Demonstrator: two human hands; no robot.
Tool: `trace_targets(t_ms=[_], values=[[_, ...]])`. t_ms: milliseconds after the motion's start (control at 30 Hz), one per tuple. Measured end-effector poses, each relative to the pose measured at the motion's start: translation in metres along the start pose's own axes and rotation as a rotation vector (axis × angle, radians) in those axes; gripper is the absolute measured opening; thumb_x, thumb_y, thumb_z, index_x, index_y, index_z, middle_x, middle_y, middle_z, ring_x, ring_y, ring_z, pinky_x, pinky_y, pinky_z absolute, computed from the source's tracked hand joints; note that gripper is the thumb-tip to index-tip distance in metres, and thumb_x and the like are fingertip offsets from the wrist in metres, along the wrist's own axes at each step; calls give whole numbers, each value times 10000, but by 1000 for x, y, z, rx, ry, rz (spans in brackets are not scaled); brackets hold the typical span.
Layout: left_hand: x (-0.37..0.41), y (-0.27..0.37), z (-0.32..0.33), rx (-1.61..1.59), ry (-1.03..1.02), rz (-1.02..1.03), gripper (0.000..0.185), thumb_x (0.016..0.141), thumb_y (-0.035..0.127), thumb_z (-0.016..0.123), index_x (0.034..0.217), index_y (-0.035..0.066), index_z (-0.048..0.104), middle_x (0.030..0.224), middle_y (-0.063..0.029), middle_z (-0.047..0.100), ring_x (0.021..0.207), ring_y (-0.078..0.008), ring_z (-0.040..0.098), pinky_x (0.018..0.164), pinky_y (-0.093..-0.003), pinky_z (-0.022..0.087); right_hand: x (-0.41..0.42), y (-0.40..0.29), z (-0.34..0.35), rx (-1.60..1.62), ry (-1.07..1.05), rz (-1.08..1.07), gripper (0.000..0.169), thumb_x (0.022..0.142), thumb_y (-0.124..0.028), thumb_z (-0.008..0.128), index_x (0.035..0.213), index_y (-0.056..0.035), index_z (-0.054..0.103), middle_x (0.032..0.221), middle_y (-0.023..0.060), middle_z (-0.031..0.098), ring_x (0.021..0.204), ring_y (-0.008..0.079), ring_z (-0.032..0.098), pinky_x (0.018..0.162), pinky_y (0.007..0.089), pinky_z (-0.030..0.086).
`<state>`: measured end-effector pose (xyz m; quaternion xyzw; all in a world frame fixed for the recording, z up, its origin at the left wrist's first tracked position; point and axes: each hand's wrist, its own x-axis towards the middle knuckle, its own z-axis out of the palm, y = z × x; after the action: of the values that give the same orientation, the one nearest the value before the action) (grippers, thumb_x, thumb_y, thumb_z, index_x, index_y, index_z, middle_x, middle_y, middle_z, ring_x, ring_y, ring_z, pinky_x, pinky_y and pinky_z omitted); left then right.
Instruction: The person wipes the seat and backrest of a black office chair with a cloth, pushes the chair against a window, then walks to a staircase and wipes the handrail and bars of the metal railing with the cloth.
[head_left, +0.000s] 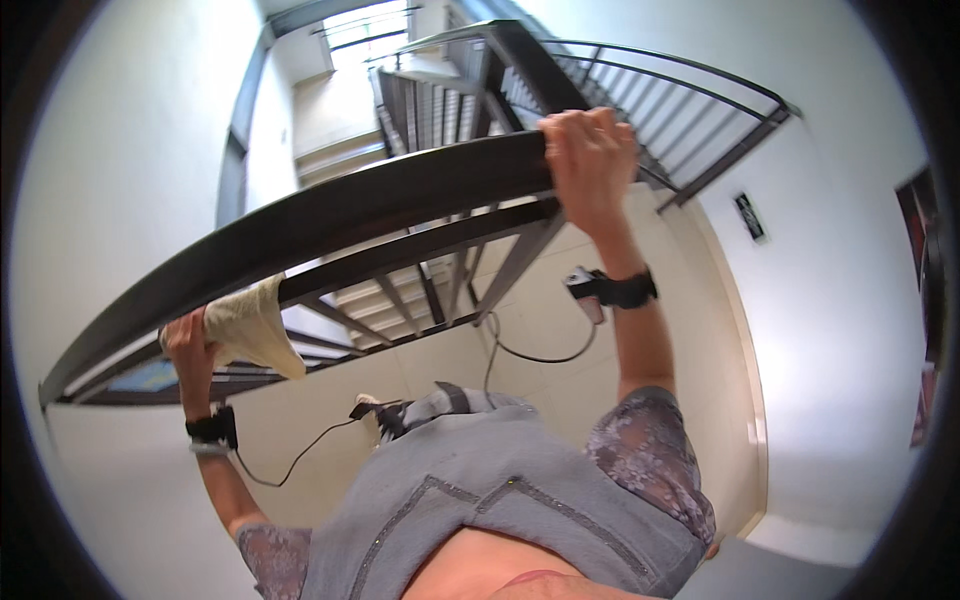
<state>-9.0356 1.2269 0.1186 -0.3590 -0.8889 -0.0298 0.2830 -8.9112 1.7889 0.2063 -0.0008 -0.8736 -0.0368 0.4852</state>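
Note:
My left hand (191, 341) presses a cream cloth (251, 322) around the lower rail (420, 251) of a dark stair balustrade. The cloth drapes over that rail, and one corner of it hangs down. Its part beneath my fingers is hidden. Higher and to the right, my right hand (592, 165) grips the dark handrail (390, 187) at its corner, fingers curled over the top. No cloth shows in that hand. Each wrist wears a black strap with a small device, and a cable runs from each.
Beyond the balustrade, a stair flight (390, 300) leads down and another flight rises towards a bright window (367, 30). A second railing (675, 82) meets the white wall at right. A dark sign (750, 216) hangs there. Beige floor tiles (435, 367) lie beneath me.

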Motion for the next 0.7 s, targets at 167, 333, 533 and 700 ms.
trace_targets(t_ms=[167,333,533,700], values=[[37,66,26,-98,-91,73,472,562,181,814,982,69,628,752,-124,632,683,-300,631,628,-412,480,-3,-3,-3,7,-43,-22,152,936,-229,529,860,-170,647,850,-22,644,857,191,585,759,373,404],[113,223,58,-357,0,76,405,658,313,753,963,65,653,777,-95,657,700,-246,655,653,-393,517,-11,3,-2,33,-47,-67,242,982,-263,444,967,-176,669,966,-7,681,935,201,604,843,373,445],[129,277,88,-112,191,125,586,708,540,715,1082,103,604,782,-50,602,695,-199,621,634,-331,494,-19,15,8,84,-102,-106,330,1014,-254,358,1010,-159,675,1017,-1,690,932,215,601,854,367,448],[69,173,80,-161,178,84,639,688,586,701,1098,105,607,857,-56,611,792,-196,629,725,-357,507,-29,30,9,47,-118,-130,414,1044,-293,282,1012,-166,674,1019,-7,691,901,200,590,820,352,470]])
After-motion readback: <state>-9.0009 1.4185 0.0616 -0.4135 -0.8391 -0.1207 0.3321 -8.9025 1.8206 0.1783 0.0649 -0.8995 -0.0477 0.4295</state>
